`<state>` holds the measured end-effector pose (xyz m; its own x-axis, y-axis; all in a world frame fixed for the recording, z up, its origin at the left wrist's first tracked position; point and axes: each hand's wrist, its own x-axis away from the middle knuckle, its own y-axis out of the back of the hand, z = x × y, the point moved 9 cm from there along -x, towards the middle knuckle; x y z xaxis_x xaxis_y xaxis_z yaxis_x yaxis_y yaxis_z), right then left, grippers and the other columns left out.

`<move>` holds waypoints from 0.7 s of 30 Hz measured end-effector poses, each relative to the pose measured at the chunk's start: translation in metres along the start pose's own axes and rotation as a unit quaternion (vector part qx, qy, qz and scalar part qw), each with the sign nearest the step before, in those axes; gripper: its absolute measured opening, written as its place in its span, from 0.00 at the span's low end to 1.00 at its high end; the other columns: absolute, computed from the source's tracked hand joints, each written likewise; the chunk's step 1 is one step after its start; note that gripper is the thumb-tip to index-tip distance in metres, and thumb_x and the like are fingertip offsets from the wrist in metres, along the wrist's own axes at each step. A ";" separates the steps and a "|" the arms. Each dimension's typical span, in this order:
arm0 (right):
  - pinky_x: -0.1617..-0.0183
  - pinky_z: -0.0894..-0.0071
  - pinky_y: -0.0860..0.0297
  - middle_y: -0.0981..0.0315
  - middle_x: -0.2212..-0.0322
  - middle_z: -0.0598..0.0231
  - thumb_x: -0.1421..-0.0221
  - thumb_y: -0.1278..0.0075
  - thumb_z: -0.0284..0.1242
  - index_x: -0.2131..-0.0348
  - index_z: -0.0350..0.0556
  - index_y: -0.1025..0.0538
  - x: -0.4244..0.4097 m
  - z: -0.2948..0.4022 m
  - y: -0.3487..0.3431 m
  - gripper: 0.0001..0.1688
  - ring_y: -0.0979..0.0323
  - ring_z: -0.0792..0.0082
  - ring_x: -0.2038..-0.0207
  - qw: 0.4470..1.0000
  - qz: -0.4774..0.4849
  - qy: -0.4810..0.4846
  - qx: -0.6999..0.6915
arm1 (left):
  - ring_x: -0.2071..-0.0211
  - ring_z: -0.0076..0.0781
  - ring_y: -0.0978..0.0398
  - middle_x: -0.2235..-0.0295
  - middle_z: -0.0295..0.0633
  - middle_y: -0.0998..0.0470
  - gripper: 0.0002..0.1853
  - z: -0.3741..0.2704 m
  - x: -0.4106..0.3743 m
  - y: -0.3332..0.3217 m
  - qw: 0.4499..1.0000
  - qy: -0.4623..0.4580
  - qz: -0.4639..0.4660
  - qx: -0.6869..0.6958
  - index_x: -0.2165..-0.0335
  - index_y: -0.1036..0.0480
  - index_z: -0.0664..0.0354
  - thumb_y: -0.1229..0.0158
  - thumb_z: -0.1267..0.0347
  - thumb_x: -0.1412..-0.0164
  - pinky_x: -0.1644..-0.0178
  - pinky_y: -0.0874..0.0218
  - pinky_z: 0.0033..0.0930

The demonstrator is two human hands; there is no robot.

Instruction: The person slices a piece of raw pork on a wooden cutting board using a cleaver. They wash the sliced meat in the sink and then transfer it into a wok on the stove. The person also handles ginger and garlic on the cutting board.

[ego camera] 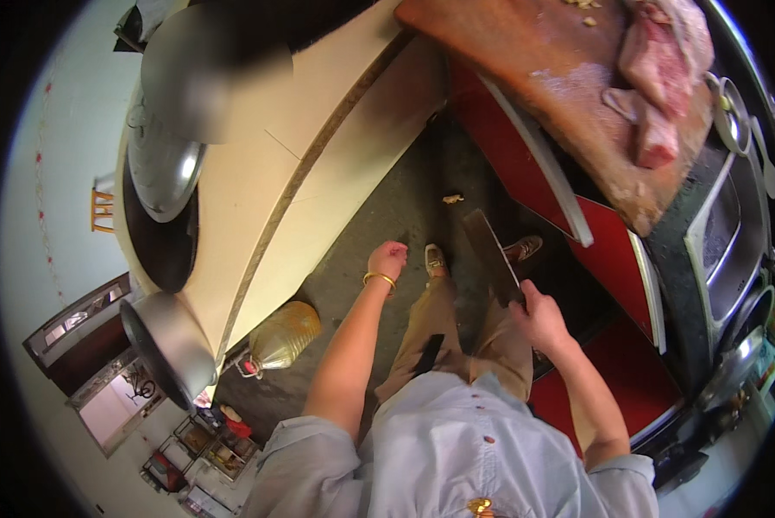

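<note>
My right hand [543, 317] grips the handle of a cleaver [493, 252], its broad blade pointing away from me over the floor beside my right shoe. My left hand [388, 258], with a gold bangle at the wrist, hangs above the floor to the left. Its fingers are curled in, and nothing shows in them. Ahead and to the right, a thick wooden cutting board [556, 90] lies on the dark counter. A large cut of raw meat [666, 71] rests at its right side, and small pale bits [588, 19] lie near its far edge.
Red cabinet doors [611, 259] stand ajar below the counter, close to my right side. A metal sink [740, 226] is set into the counter. On the left runs a pale stove block [284, 162] with a wok lid [164, 162]. A large plastic bottle [287, 337] lies on the floor.
</note>
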<state>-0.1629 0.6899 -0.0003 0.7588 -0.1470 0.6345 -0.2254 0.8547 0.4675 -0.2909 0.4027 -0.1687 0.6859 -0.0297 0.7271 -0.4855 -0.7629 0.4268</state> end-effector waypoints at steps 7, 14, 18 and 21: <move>0.75 0.58 0.35 0.30 0.81 0.48 0.53 0.54 0.28 0.67 0.38 0.37 -0.076 -0.110 -0.157 0.13 0.29 0.56 0.78 0.966 0.030 -0.172 -0.191 | 0.69 0.47 0.28 0.72 0.47 0.25 0.08 0.029 -0.099 -0.058 0.966 -0.143 0.000 -0.216 0.75 0.26 0.56 0.50 0.67 0.52 0.65 0.36 0.40; 0.79 0.69 0.35 0.32 0.81 0.59 0.50 0.56 0.26 0.65 0.41 0.37 -0.184 -0.210 -0.260 0.11 0.31 0.69 0.81 0.947 0.024 -0.219 -0.233 | 0.65 0.48 0.28 0.68 0.50 0.26 0.10 0.119 -0.216 -0.163 0.934 -0.064 0.075 -0.344 0.72 0.26 0.59 0.55 0.69 0.50 0.61 0.36 0.40; 0.80 0.70 0.35 0.31 0.78 0.58 0.49 0.56 0.26 0.63 0.40 0.37 -0.243 -0.261 -0.294 0.13 0.31 0.71 0.80 0.951 0.012 -0.234 -0.204 | 0.63 0.46 0.28 0.64 0.49 0.27 0.11 0.156 -0.284 -0.220 0.909 -0.131 0.068 -0.389 0.69 0.28 0.60 0.56 0.71 0.48 0.60 0.36 0.43; 0.79 0.70 0.35 0.32 0.79 0.60 0.49 0.56 0.26 0.61 0.40 0.38 -0.268 -0.281 -0.307 0.15 0.32 0.73 0.80 0.937 0.025 -0.265 -0.227 | 0.62 0.43 0.29 0.64 0.46 0.28 0.10 0.165 -0.323 -0.250 0.893 -0.184 0.025 -0.409 0.69 0.28 0.58 0.55 0.71 0.48 0.61 0.36 0.42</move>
<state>-0.1254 0.6068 -0.4872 0.3173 -0.2239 0.9215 0.1214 0.9733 0.1947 -0.3016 0.4968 -0.5994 0.7110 -0.3755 0.5946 -0.6509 -0.0314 0.7585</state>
